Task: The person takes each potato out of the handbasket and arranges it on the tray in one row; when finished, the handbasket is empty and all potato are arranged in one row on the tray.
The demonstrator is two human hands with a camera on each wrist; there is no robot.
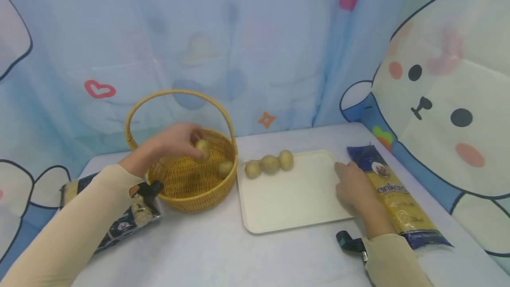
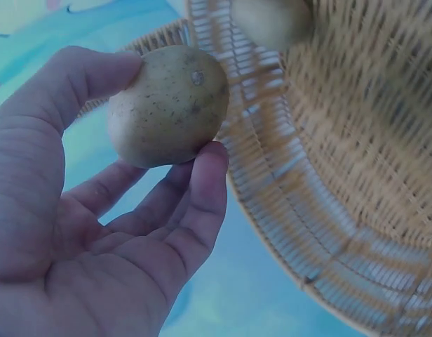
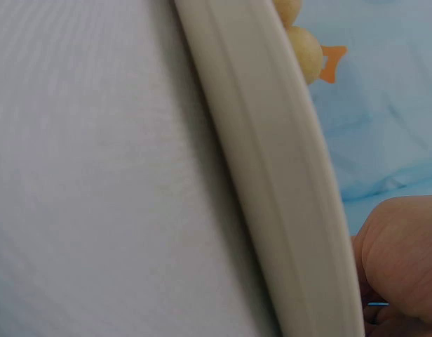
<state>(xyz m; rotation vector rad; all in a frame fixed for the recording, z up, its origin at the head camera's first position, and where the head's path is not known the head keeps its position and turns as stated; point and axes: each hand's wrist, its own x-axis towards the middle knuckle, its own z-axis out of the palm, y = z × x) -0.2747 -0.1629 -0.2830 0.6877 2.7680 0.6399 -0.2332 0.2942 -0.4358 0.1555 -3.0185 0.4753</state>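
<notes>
Wicker basket (image 1: 191,189) at nine o'clock: the left hand (image 1: 171,143) pinches a potato (image 1: 202,149) above it; lifting it clear of the arched handle (image 1: 179,94) looks wise. The right hand (image 1: 352,187), fingers flat, steadies the tray (image 1: 291,198), where three potatoes (image 1: 270,164) lie at twelve o'clock. Pasta packets flank both.

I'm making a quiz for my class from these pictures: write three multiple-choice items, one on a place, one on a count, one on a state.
1. Where does the right hand rest?
A. in the basket
B. at the tray's right edge
C. on the left pasta bag

2. How many potatoes lie on the tray?
A. one
B. three
C. five

3. What is the left hand doing?
A. lying flat
B. gripping the handle
C. pinching a potato

Answers: B, its fingers lie along that edge; B, a row of three at the tray's back; C, fingertips grip it above the basket.
</notes>
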